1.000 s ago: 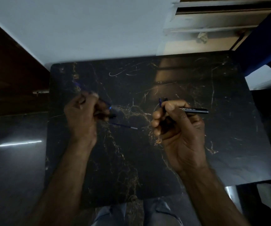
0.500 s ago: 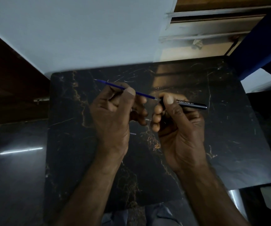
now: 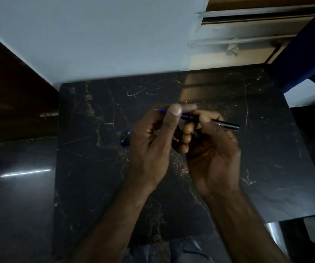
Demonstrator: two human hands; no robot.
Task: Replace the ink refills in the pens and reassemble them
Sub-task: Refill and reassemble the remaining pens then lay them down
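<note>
So my left hand (image 3: 152, 145) has its fingers (image 3: 173, 112) pinching the refill (image 3: 185, 116) just left of the barrel (image 3: 226, 124), with the refill's end in the barrel's mouth. My right hand (image 3: 213, 149) is wrapped round the barrel. A blue pen bit (image 3: 125, 139) sits on the surface (image 3: 88, 168), way left of the barrel.

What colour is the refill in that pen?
Blue: the thin plastic ink refill, poking from the black plastic pen barrel, shows best in the head view.
</note>
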